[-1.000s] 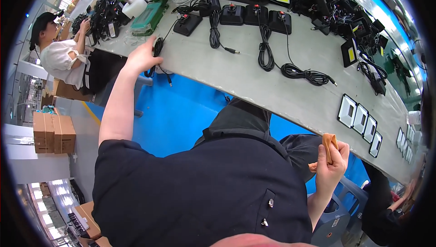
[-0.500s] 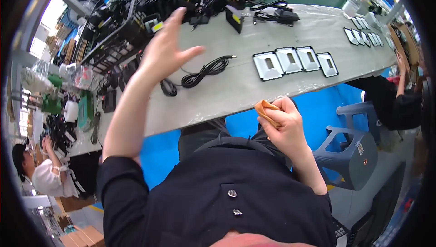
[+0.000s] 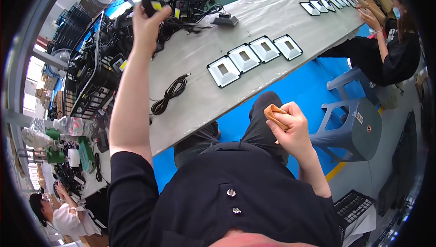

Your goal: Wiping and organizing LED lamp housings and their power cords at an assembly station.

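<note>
At the far left, my left hand (image 3: 146, 31) grips a small black lamp housing (image 3: 149, 7) with a yellow panel, raised over a pile of similar black lamps and cables (image 3: 181, 13). Above my lap, my right hand (image 3: 294, 126) is closed around a folded tan cloth (image 3: 274, 114). Between the hands, on the grey-covered table (image 3: 190, 106), several white reflectors with black rims (image 3: 245, 58) lie side by side in a slanted row. A coiled black cable (image 3: 169, 96) with a plug end lies nearer my left forearm.
A black crate (image 3: 93, 76) holds lamps at the left. A black-and-grey lamp (image 3: 225, 19) lies beyond the row. More reflectors (image 3: 318, 7) lie near a co-worker's hands (image 3: 370, 17). Blue-grey stools (image 3: 349, 131) stand at the right; another person (image 3: 68, 215) sits lower left.
My left hand was open with fingers spread; now it holds a black lamp housing at the pile. My right hand still grips the cloth. The view has turned, shifting the table contents.
</note>
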`<state>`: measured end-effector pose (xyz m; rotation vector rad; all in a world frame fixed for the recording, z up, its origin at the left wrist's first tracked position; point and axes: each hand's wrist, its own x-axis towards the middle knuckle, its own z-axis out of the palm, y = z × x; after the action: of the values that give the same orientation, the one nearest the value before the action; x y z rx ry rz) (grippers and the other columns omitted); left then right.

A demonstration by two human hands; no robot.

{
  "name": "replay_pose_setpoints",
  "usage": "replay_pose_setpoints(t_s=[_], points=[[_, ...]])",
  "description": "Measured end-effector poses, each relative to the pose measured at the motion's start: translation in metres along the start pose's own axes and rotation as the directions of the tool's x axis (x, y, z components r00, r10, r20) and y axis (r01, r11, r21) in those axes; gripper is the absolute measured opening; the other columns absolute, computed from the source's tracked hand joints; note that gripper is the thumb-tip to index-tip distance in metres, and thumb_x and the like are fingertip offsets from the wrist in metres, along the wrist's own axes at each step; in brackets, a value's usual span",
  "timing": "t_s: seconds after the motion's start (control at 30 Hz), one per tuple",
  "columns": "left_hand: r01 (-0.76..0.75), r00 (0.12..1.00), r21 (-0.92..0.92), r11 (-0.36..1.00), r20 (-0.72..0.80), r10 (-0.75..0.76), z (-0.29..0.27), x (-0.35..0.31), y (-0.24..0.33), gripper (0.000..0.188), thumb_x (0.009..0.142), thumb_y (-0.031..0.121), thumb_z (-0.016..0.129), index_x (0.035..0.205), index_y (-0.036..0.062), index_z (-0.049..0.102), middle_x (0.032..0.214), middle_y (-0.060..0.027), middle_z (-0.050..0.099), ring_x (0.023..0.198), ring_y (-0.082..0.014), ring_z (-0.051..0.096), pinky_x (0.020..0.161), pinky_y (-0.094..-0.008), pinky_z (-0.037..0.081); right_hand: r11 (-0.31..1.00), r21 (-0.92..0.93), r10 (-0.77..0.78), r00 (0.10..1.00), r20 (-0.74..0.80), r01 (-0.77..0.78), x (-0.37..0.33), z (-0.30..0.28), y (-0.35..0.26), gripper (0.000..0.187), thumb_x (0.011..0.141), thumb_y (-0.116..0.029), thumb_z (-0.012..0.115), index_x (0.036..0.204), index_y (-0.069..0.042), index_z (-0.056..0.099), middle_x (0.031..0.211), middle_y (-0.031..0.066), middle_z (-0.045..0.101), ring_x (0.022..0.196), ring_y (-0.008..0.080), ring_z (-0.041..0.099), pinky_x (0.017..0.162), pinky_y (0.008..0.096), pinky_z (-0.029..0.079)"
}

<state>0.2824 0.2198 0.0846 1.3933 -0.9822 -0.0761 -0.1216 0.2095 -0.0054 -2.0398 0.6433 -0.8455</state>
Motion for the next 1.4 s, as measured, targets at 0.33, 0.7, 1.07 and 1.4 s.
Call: replay_pose_setpoints(t_s=[0.33,0.7,1.07,1.4], points=[[-0.514,0.858,0.29,0.807,0.186,0.479,-0.036,-0.114,0.128,0.104,0.059,0.005,0.082,0.145,0.0091,0.023,0.13,-0.0133,0.049,0.12,-0.0253,0.049,0.101,-0.039,0.039,0.974,0.226,0.0,1.0,0.013,-0.002,0.013,-0.001,-0.041,0.023,0.08,-0.002,0.07,0.102,0.004,0.067,0.092,0.0079,0.051,0.071,0.0136,0.052,0.059,0.0259,0.044],[-0.529,0.838,0.391,0.753,0.379,0.393,-0.027,-0.207,0.166,0.111,0.053,0.007,0.081,0.146,0.0011,0.021,0.123,-0.014,0.056,0.108,-0.022,0.055,0.085,-0.0311,0.041,0.628,-0.362,-0.673,0.715,0.191,0.689,0.038,0.039,-0.141,0.03,0.067,-0.011,0.075,0.096,-0.006,0.07,0.1,0.0076,0.053,0.089,0.0265,0.05,0.075,0.036,0.039],[-0.521,0.836,0.368,0.77,0.401,0.374,-0.024,-0.22,0.158,0.111,0.054,0.008,0.082,0.146,-0.0003,0.02,0.124,-0.0156,0.054,0.109,-0.0219,0.053,0.089,-0.0319,0.039,0.769,-0.149,-0.573,0.774,0.268,0.621,0.019,0.038,-0.131,0.023,0.071,-0.012,0.071,0.091,-0.002,0.07,0.098,0.0097,0.054,0.086,0.0251,0.051,0.075,0.0352,0.041],[-0.469,0.842,0.302,0.83,0.435,0.318,-0.022,-0.218,0.152,0.121,0.052,0.014,0.084,0.147,0.0005,0.01,0.122,-0.0171,0.055,0.105,-0.0226,0.052,0.09,-0.0341,0.038,0.719,-0.209,-0.64,0.748,0.176,0.663,0.029,0.025,-0.127,0.026,0.067,-0.019,0.072,0.087,-0.001,0.071,0.089,0.0096,0.049,0.078,0.0236,0.047,0.069,0.0328,0.039]])
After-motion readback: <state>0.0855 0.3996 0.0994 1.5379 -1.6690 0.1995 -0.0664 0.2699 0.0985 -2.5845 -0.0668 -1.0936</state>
